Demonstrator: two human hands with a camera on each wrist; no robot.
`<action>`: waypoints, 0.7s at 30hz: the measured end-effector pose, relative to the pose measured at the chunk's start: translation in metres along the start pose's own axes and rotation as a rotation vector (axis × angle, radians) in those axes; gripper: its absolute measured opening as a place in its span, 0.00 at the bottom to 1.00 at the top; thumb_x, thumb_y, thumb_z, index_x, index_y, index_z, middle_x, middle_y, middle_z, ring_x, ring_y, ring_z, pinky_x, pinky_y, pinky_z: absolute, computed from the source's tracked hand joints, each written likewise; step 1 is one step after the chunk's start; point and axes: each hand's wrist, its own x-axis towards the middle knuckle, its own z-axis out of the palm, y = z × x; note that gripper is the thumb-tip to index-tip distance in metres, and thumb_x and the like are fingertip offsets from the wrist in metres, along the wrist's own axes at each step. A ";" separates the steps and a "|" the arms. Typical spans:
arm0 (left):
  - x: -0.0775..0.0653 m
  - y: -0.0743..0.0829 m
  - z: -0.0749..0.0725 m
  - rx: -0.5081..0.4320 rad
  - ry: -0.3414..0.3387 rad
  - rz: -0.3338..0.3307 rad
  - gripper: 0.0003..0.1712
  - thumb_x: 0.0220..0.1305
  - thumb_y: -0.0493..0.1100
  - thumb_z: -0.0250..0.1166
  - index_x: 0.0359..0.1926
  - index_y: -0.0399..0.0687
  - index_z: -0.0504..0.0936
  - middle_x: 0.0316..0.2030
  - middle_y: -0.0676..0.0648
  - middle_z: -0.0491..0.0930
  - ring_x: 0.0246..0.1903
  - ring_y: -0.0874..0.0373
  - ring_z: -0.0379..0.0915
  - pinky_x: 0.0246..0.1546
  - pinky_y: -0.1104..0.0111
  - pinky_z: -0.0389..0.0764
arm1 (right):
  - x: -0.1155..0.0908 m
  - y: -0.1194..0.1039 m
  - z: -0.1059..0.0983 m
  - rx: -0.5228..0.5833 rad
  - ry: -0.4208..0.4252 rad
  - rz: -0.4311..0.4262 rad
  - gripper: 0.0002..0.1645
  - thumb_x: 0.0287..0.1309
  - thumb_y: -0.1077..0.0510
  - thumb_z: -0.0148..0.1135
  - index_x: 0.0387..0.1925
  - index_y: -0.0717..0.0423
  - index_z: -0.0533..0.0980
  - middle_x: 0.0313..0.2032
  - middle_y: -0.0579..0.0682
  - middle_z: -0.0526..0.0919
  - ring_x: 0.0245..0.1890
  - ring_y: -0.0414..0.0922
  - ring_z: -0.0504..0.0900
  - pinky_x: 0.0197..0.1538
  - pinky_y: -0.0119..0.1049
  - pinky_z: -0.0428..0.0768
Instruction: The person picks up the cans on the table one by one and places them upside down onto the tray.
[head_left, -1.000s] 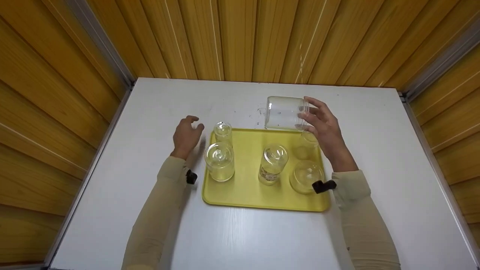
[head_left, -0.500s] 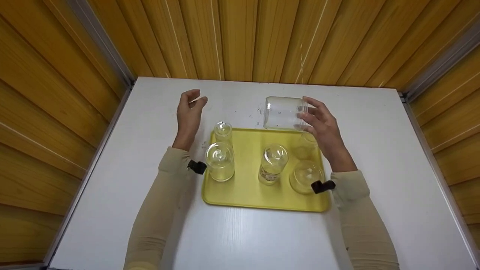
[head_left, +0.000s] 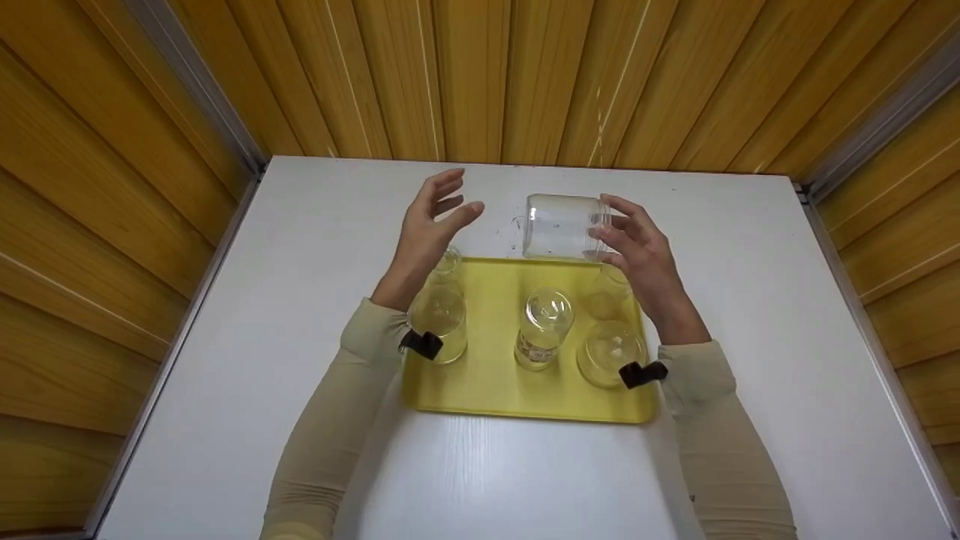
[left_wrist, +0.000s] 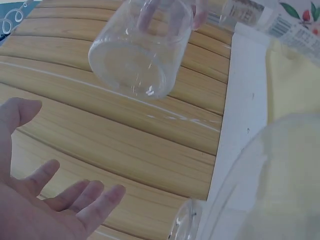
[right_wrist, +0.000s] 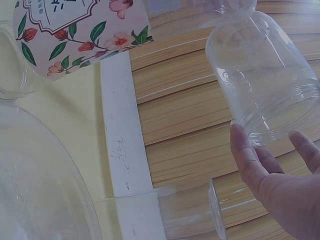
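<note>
Above the tray's back edge, my right hand (head_left: 645, 262) grips a clear glass jar (head_left: 559, 225) by its threaded mouth end. The jar lies sideways in the air, its base toward the left. My left hand (head_left: 427, 236) hovers left of that base, fingers spread and thumb apart, holding nothing. In the left wrist view a gap separates its fingertips from the jar (left_wrist: 135, 55). Fingertips of the right hand show at the threaded rim in the right wrist view.
A yellow tray (head_left: 487, 382) bears several upturned clear glass containers. One has a floral label (right_wrist: 80, 37). A wide jar (head_left: 450, 341) and a smaller one stand under my left forearm; a round one (head_left: 609, 349) sits at right. Wood-look panels (head_left: 480, 82) wall the white table.
My left hand has risen from beside the tray, moving back and then right toward the jar, its fingers opening. The right hand and its jar have stayed almost still.
</note>
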 end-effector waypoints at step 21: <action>-0.006 0.002 0.039 -0.115 -0.255 -0.051 0.40 0.73 0.52 0.69 0.80 0.56 0.66 0.75 0.42 0.66 0.68 0.50 0.72 0.58 0.54 0.83 | 0.000 -0.004 0.006 0.012 -0.009 0.006 0.33 0.76 0.54 0.62 0.78 0.51 0.67 0.64 0.60 0.72 0.63 0.56 0.75 0.57 0.43 0.84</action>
